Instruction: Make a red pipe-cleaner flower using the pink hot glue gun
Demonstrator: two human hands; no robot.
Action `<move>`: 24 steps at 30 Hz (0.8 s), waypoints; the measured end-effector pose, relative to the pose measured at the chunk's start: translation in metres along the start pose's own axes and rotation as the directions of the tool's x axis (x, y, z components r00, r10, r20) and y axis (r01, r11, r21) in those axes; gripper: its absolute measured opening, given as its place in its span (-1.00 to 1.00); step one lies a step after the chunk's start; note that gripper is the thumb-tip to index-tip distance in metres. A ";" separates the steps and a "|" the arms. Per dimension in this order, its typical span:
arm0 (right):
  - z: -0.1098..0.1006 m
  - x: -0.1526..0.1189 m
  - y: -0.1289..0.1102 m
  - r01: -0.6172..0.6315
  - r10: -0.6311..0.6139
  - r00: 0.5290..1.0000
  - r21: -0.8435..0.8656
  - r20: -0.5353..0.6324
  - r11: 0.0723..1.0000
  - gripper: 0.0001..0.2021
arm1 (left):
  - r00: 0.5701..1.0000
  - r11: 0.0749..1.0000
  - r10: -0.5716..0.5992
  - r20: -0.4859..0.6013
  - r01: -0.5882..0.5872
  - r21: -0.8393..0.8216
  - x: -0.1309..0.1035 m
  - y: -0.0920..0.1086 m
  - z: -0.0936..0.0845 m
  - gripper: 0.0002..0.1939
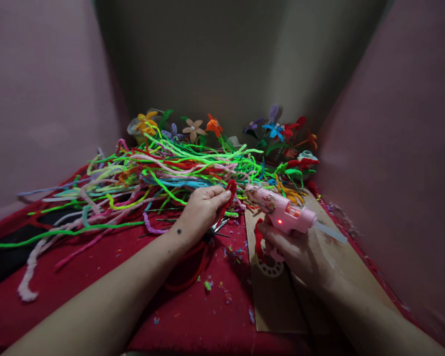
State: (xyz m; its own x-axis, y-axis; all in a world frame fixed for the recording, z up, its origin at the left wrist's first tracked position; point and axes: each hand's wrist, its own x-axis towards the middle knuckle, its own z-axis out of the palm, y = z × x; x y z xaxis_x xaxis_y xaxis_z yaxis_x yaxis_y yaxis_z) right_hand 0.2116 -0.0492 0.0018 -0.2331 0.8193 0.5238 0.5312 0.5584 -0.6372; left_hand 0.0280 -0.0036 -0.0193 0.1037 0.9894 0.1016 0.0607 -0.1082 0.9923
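Note:
My left hand (203, 210) is closed, thumb and fingers pinching a folded red pipe cleaner (231, 187) that sticks up past the fingertips. My right hand (300, 252) wraps round the handle of a pink hot glue gun (274, 201). The gun's nozzle points left, towards the red piece but apart from it. A red light glows on its side, and a clear glue stick (330, 231) juts from its back. Another red fuzzy piece (258, 242) shows by my right fingers. Under my left hand lie scissors (219, 226), partly hidden.
A big heap of coloured pipe cleaners (178, 165) covers the back of the red cloth (215, 316). Behind it stand finished-looking fuzzy flowers (194, 129). Cardboard (278, 311) lies at right, with a pale ring with holes (270, 268). Fuzz scraps (235, 254) are scattered about. Walls stand close on both sides.

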 end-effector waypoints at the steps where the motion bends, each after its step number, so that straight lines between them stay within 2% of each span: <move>1: 0.000 0.000 0.001 0.002 -0.002 1.000 -0.009 -0.004 1.000 -0.77 | 1.000 1.000 0.001 -0.001 -0.001 0.004 0.000 0.000 0.000 -0.66; 9: 0.004 0.002 -0.001 -0.020 0.020 1.000 -0.018 -0.019 1.000 -0.79 | 0.998 0.993 0.057 0.021 -0.059 0.100 0.002 -0.003 -0.001 -0.69; 13: -0.001 0.005 0.005 -0.090 0.091 0.996 0.040 -0.018 0.995 -0.66 | 0.996 0.986 0.083 0.022 -0.085 0.141 0.001 -0.002 0.000 -0.70; 18: -0.025 -0.009 0.039 -0.141 0.137 0.985 -0.027 -0.106 0.990 -0.52 | 0.996 0.988 0.076 -0.038 -0.070 0.139 0.001 -0.001 -0.001 -0.67; 19: -0.032 -0.015 0.048 -0.152 0.144 0.981 -0.057 -0.127 0.987 -0.50 | 0.996 0.989 0.078 -0.043 -0.072 0.133 0.001 -0.001 0.000 -0.68; 20: -0.040 -0.022 0.057 -0.173 0.151 0.979 -0.160 -0.139 0.972 -0.50 | 0.996 0.989 0.079 -0.044 -0.073 0.126 0.001 0.000 0.000 -0.68; 21: -0.047 -0.029 0.064 -0.235 0.202 0.970 -0.302 -0.137 0.924 -0.51 | 0.996 0.990 0.079 -0.046 -0.073 0.119 0.001 0.001 0.000 -0.68; 22: -0.054 -0.036 0.070 -0.323 0.300 0.946 -0.443 -0.123 0.836 -0.54 | 0.996 0.991 0.076 -0.048 -0.071 0.113 0.000 0.002 0.001 -0.68; 24: -0.064 -0.046 0.079 -0.446 0.494 0.862 -0.640 -0.118 0.626 -0.58 | 0.996 0.992 0.069 -0.053 -0.063 0.105 -0.001 0.004 0.003 -0.68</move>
State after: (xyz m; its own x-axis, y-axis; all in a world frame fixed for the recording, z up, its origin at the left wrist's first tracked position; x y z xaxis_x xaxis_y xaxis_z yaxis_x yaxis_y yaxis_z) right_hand 0.3164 -0.0517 -0.0364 0.1577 0.9662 0.2037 0.9575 -0.0992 -0.2707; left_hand 0.0307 -0.0058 -0.0158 0.0552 0.9833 0.1734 0.1577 -0.1801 0.9709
